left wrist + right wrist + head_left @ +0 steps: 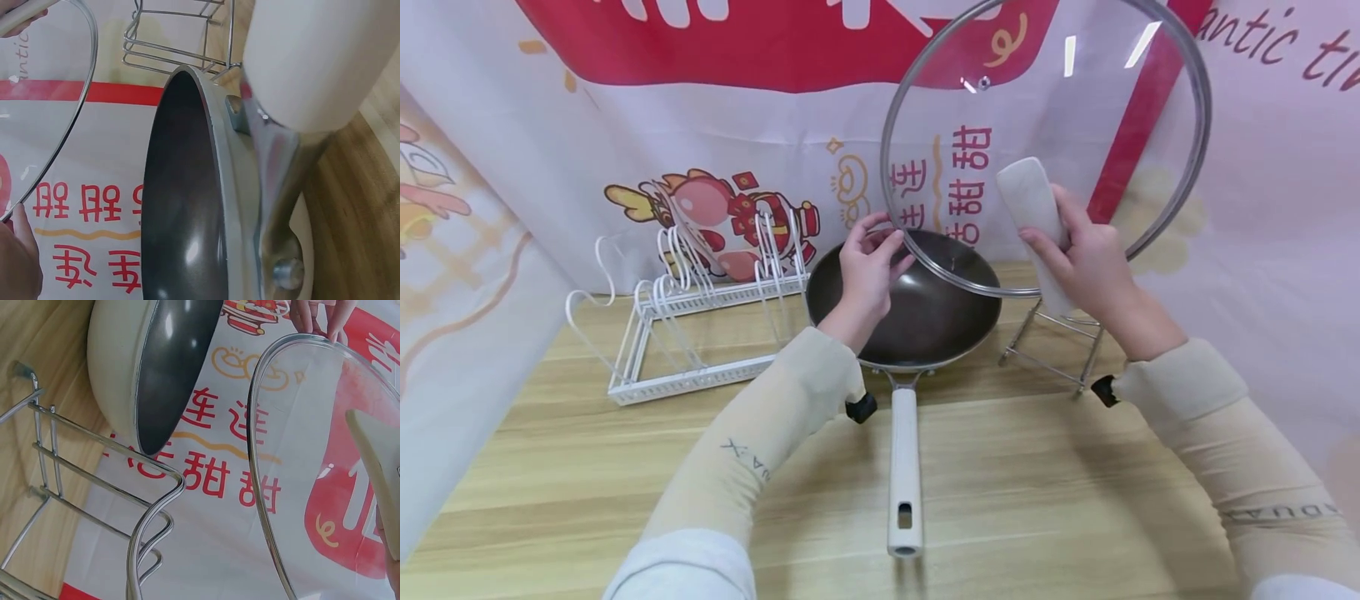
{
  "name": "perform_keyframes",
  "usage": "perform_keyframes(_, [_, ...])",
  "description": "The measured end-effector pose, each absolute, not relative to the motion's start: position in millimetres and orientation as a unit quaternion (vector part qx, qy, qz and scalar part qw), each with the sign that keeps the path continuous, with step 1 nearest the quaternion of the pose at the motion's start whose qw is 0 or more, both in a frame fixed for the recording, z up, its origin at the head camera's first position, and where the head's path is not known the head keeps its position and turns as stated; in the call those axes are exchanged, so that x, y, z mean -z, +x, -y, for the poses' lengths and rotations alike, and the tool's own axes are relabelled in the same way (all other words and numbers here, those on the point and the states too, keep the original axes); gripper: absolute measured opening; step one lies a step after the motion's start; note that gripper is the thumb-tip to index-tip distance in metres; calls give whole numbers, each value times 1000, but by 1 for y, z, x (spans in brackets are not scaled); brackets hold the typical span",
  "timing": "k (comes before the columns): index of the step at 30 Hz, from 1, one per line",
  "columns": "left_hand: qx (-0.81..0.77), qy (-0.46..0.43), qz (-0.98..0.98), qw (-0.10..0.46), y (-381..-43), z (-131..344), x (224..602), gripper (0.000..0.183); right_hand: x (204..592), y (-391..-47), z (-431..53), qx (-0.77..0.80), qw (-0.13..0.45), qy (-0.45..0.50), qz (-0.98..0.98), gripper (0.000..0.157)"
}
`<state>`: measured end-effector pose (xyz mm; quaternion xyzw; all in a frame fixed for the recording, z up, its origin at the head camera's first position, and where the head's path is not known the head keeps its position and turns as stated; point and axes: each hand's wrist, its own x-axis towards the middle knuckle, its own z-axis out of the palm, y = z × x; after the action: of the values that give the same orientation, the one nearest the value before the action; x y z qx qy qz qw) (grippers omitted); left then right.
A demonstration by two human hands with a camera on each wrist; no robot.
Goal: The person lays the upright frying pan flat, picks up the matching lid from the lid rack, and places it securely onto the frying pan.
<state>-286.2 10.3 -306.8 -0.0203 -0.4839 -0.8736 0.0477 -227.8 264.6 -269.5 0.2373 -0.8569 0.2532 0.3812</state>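
Note:
A large round glass lid (1052, 121) with a metal rim is raised and tilted above the frying pan. My right hand (1090, 258) grips its pale bar-shaped handle (1033, 200), also seen in the right wrist view as a handle (378, 475). At the lid's lower left edge, my left hand (868, 271) pinches the rim between thumb and fingers. Below sits the frying pan (917, 308), dark inside and cream outside, its cream handle (905, 467) pointing toward me. The left wrist view shows the pan's dark interior (181, 187) close up.
A white rack (688, 375) with several upright loops stands left of the pan. A small metal wire stand (1052, 367) is to its right, partly behind the lid and right hand. The wooden tabletop (1037, 500) meets a printed cloth backdrop (715, 125).

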Motion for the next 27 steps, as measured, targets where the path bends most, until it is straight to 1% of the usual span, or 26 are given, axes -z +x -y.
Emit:
perform_keyframes(4, [874,-18,482,50,-284,-7,309,27,267,-227,-261,-256,366,241,862,74])
perform_keyframes(9, [867,-24,494,58,-280,-1,310,28,264,-225,-257,-270,338,235,870,56])
perform_keyframes(11, [865,-27,498,62,-278,0,311,29,262,-224,-256,-275,328,228,874,53])
perform_keyframes(14, [863,-27,500,68,-275,2,313,29,260,-223,-252,-283,314,219,879,55])
perform_keyframes(21, [871,-22,486,77,-270,7,315,27,258,-226,-245,-291,296,213,885,70])
perform_keyframes(24, [868,-23,489,79,-268,11,315,27,256,-226,-242,-293,288,216,886,71])
perform_keyframes(27, [866,-24,493,81,-267,14,316,26,255,-226,-240,-297,272,208,891,70])
